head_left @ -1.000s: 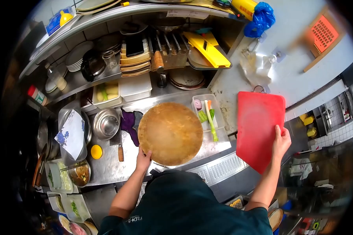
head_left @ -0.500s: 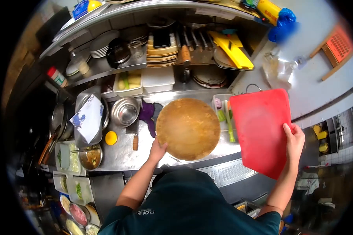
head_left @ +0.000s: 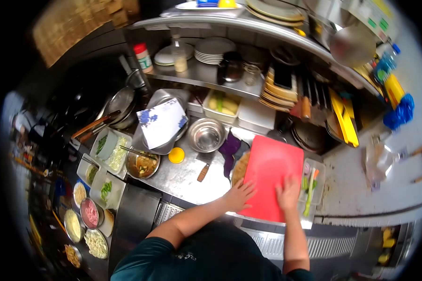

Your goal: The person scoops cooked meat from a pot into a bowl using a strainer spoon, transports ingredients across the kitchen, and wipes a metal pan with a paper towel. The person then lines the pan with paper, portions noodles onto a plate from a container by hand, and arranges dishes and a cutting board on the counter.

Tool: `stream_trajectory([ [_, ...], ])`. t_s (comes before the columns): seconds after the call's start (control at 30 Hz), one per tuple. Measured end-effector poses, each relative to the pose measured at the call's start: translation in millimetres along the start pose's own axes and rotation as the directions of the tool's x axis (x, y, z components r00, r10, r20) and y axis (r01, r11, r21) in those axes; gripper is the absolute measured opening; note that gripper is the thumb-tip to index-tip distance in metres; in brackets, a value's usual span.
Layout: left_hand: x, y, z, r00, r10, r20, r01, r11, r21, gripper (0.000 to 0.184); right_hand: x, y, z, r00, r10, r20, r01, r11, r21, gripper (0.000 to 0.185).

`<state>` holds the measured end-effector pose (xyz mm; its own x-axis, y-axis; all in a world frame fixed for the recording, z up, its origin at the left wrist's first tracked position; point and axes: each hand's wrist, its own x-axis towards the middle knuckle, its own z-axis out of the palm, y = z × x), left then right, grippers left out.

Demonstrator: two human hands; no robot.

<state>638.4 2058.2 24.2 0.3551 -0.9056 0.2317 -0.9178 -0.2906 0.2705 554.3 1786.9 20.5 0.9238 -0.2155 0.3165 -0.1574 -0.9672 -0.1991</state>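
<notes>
The red cutting board (head_left: 272,159) lies over the round wooden chopping block (head_left: 239,169), whose left edge still shows. My left hand (head_left: 239,195) rests with spread fingers on the red board's lower left edge. On its right half is my right hand (head_left: 288,192), fingers stretched out and slightly blurred. Just right of the board stands a clear container (head_left: 320,189) with green stalks and other cut vegetables. A purple cloth (head_left: 229,149) lies to the left of the block, beside a wide-bladed tool with a wooden handle (head_left: 203,172).
A metal bowl (head_left: 206,135) and a yellow round lid (head_left: 176,155) are on the steel counter. Further left are a bowl of cooked food (head_left: 143,164) and several ingredient containers. A shelf above holds stacked plates (head_left: 214,49) and knives.
The red cutting board has moved left from my right hand's grip onto the round block. My left hand has left the block's edge for the red board. The view has turned left.
</notes>
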Motion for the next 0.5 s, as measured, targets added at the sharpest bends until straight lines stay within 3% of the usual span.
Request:
stream_trajectory([
  [0.03, -8.1, -3.7, 10.7, 1.0, 0.014, -0.014, -0.014, 0.999, -0.038, 0.065, -20.2, -16.3, 18.8, 0.994, -0.077, 0.083, 0.076, 0.997, 0.008, 0.07],
  [0.23, -4.5, -13.8, -1.3, 0.993, -0.056, 0.1, 0.071, 0.984, -0.161, 0.065, -35.8, -53.9, 19.5, 0.99, 0.063, 0.126, -0.061, 0.998, -0.015, 0.07],
  [0.33, 1.7, -51.0, -37.3, 0.97, -0.221, -0.105, 0.164, 0.905, -0.392, 0.057, -39.8, -59.9, 17.2, 0.985, 0.112, 0.132, -0.114, 0.994, 0.004, 0.068],
  [0.4, 1.6, -84.2, -87.0, 0.901, -0.39, -0.19, 0.24, 0.813, -0.53, 0.05, -47.7, -60.8, 26.7, 0.985, 0.135, 0.11, -0.138, 0.99, 0.014, 0.066],
  [0.43, 1.6, -117.0, -86.0, 0.836, -0.464, -0.293, 0.271, 0.814, -0.514, 0.05, -47.2, -62.1, 26.6, 0.985, 0.137, 0.101, -0.139, 0.99, 0.015, 0.066],
  [0.47, 0.9, -137.5, -100.3, 0.717, -0.535, -0.447, 0.302, 0.816, -0.492, 0.052, -45.5, -65.1, 23.7, 0.986, 0.141, 0.091, -0.143, 0.99, 0.017, 0.065],
  [0.5, 0.3, -162.3, -122.6, 0.608, -0.655, -0.449, 0.409, 0.743, -0.53, 0.052, -45.3, -68.1, 22.9, 0.985, 0.149, 0.082, -0.151, 0.988, 0.02, 0.065],
])
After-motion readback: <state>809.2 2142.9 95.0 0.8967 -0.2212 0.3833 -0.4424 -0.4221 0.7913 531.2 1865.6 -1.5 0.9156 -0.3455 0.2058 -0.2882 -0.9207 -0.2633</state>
